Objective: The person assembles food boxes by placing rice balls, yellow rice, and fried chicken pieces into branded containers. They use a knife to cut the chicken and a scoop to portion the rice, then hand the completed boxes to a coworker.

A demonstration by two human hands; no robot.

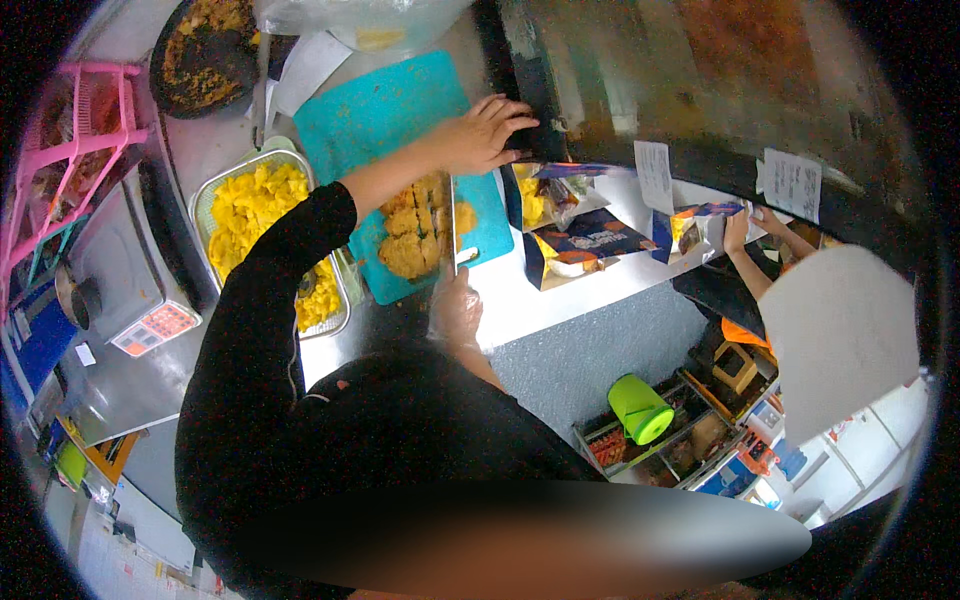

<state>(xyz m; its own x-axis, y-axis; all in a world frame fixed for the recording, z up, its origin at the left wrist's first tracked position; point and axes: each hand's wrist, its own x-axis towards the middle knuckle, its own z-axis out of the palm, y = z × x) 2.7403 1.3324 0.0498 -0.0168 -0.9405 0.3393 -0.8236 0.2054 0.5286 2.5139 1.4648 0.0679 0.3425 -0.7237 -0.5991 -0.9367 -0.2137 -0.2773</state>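
Note:
My left hand (482,135), bare, reaches across the turquoise cutting board (375,95). Its fingers are spread near a dark ledge, just above a dark-blue printed paper box (535,205) with yellow pieces inside; whether it touches either I cannot tell. In a clear plastic glove, my right hand (458,308) is closed round the handle of a broad-bladed knife (447,225). The blade lies beside a golden breaded cutlet (408,248) that shows cut lines across it. More breaded pieces lie under my left forearm, which partly hides them.
A wire-mesh basket (345,322) of yellow chunks stands left of the board. Beyond it are a weighing scale (150,320) and a pan of crumbs (205,55). On the right a white-capped person's hands (737,232) are at another box (690,232). A green bucket (638,408) is lower right.

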